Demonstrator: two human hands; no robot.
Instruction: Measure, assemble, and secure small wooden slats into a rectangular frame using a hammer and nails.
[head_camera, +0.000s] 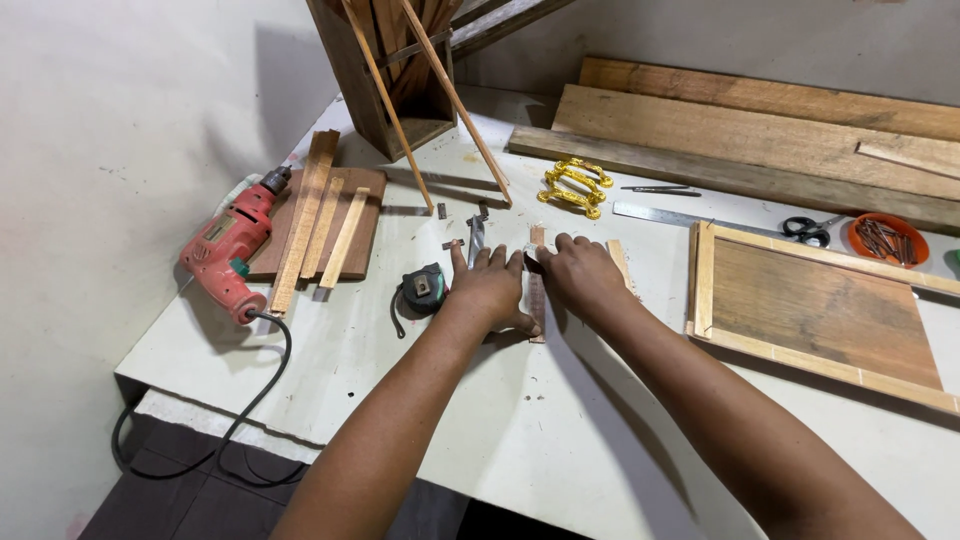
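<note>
One camera on my head looks steeply down at the workbench. It sits close, facing the wall behind.

Both hands lay flat on the white table, side by side. The left hand and the right hand pressed on a thin wooden strip that ran between them. Just left of the left hand sat a tape measure. Further left, a red drill rested beside a board with loose slats. Gold handles, a steel ruler, scissors, an orange dish of nails and a framed wooden panel lay to the right.
</note>
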